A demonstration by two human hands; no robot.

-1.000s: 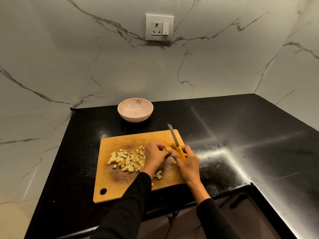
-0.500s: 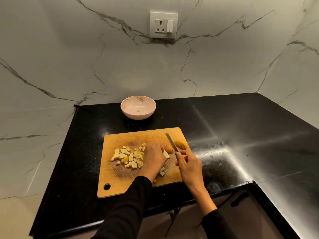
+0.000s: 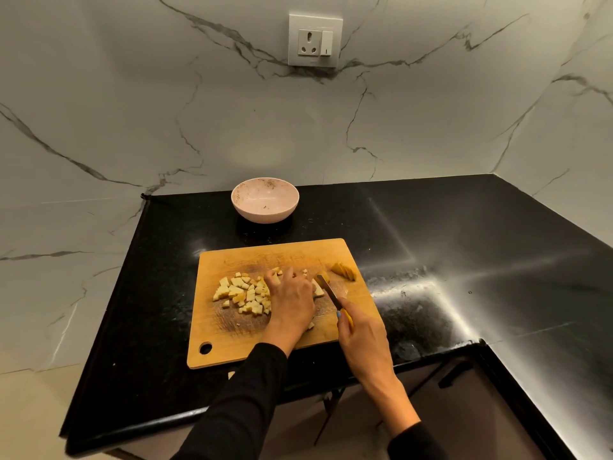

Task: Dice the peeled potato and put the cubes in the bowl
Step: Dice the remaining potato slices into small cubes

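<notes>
A wooden cutting board [image 3: 232, 340] lies on the black counter. A pile of pale potato cubes [image 3: 243, 293] covers its left middle. My left hand [image 3: 290, 298] lies flat over the cubes' right side, fingers pointing away. My right hand [image 3: 360, 340] grips a yellow-handled knife [image 3: 330, 290], its blade lying low on the board beside a potato piece [image 3: 319, 288]. A few uncut potato slices [image 3: 345, 271] sit near the board's far right corner. The pink bowl [image 3: 265, 200] stands behind the board and holds no cubes.
The black counter [image 3: 464, 260] stretches right and wraps into a corner against marble walls. A wall socket [image 3: 314, 39] sits above the bowl. The counter's front edge runs just below the board, with a cabinet handle [image 3: 454, 373] under it at right.
The knife has dropped from raised to low on the board. My left hand has slid left over the cube pile. The uncut slices now lie apart at the far right corner.
</notes>
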